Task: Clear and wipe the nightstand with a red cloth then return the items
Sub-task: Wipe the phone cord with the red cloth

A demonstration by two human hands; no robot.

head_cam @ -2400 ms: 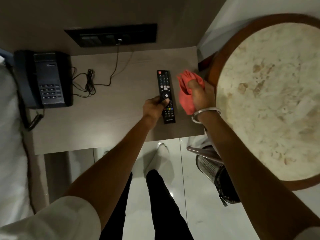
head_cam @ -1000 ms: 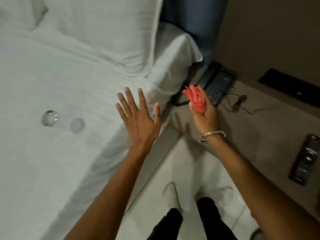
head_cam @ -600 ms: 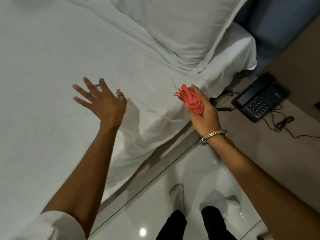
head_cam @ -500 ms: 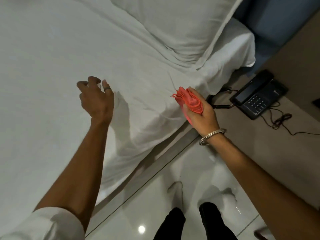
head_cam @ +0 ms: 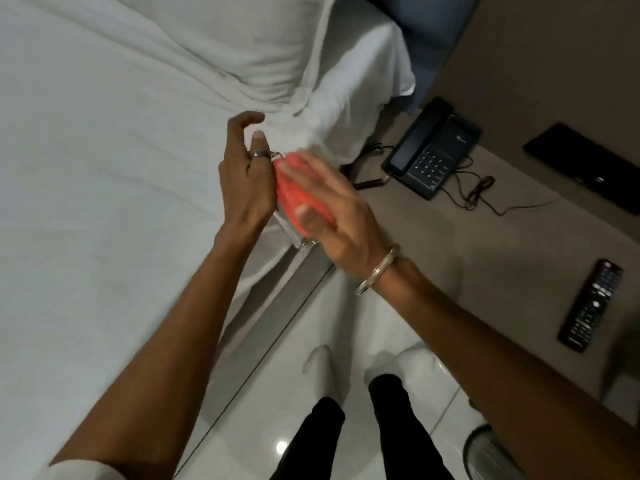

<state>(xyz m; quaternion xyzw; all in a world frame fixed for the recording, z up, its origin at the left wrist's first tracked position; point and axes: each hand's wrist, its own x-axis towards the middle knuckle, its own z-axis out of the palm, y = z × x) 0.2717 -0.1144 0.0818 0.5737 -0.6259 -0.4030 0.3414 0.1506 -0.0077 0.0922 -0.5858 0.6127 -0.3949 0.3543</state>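
Observation:
Above the edge of the bed, my left hand (head_cam: 242, 181) grips a clear drinking glass (head_cam: 297, 238). Only the glass's rim and base show between my hands. My right hand (head_cam: 334, 213) presses the red cloth (head_cam: 294, 190) flat against the side of the glass, thumb on the cloth. The beige nightstand (head_cam: 502, 258) lies to the right. On it, a black telephone (head_cam: 433, 154) sits at the far end beside the bed and a black remote (head_cam: 590, 304) lies near its front right.
The white bed (head_cam: 104, 168) with a pillow (head_cam: 225, 39) fills the left. A black switch panel (head_cam: 585, 168) is on the wall behind the nightstand, with a cable (head_cam: 481, 192) trailing from the phone. A metal bin (head_cam: 491, 455) stands on the glossy floor at lower right.
My left hand closed on the glass lying on the bed and lifted it toward my right hand. The red cloth now rests against the glass. The view swung back toward the nightstand.

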